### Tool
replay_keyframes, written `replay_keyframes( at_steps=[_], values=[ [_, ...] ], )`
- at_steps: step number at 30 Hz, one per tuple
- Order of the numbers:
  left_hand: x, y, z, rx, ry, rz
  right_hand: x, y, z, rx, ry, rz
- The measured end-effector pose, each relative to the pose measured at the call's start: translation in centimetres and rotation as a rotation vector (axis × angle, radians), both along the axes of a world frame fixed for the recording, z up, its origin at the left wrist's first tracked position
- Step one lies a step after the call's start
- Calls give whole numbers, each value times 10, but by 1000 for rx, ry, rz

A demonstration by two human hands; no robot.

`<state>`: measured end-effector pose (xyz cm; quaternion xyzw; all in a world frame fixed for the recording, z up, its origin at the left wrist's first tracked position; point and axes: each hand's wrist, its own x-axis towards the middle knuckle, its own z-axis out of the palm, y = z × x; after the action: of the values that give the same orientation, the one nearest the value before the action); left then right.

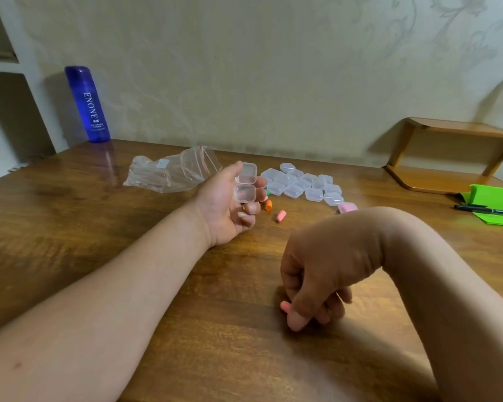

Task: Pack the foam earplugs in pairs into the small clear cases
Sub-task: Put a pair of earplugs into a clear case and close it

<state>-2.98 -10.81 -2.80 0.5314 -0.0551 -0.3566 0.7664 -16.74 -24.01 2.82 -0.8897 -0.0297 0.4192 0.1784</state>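
Note:
My left hand (pixel 225 208) rests palm-up on the wooden table (pixel 99 216) and holds a small clear case (pixel 246 183) with its lid swung open; something green shows inside. My right hand (pixel 317 274) is bent down near the table's front, its fingers pinched on a pink foam earplug (pixel 285 306) against the wood. An orange earplug (pixel 268 205) and a pink earplug (pixel 280 216) lie loose just right of my left hand. A cluster of several shut clear cases (pixel 301 184) sits behind them, and a case with pink contents (pixel 347 208) lies at its right end.
An empty zip bag (pixel 172 172) lies behind my left hand. A tall blue bottle (pixel 88 104) stands at the back left by the wall. A low wooden shelf (pixel 447 158) stands at the back right, with a green folder (pixel 497 204) and a black pen (pixel 485 210) in front of it.

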Motion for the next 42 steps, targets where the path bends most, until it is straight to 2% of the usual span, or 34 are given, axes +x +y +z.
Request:
replay_keyframes(
  at_steps=[4,9,12,17,19,24,30,34,37,40,42],
  values=[
    [-1,1,0,10,-14,-9,6,-1,-5,34,-119,-15],
    [0,-3,-4,35,-67,-63,10,-22,-14,221,-636,-259],
    [-6,-7,-3,36,-60,-97,14,-33,-14,304,-881,-410],
    [-15,-10,-6,-24,5,-161,32,-26,-32,171,-1229,-490],
    [-17,-12,-7,-20,19,-185,39,-21,-40,142,-1267,-465],
    [-24,-16,-3,-40,-4,-188,45,-20,-42,-45,-1184,-383],
    [-18,-17,-4,-93,-21,-178,46,-19,-42,-2,-1193,-383],
    [-17,-17,-3,-101,-5,-151,44,-23,-40,109,-1308,-493],
    [-14,-15,0,-98,23,-79,45,-31,-38,196,-1408,-696],
    [-9,-11,2,-103,19,-17,50,-41,-36,240,-1340,-864],
    [-7,-9,4,-134,14,23,58,-44,-35,146,-1232,-837]
  ],
)
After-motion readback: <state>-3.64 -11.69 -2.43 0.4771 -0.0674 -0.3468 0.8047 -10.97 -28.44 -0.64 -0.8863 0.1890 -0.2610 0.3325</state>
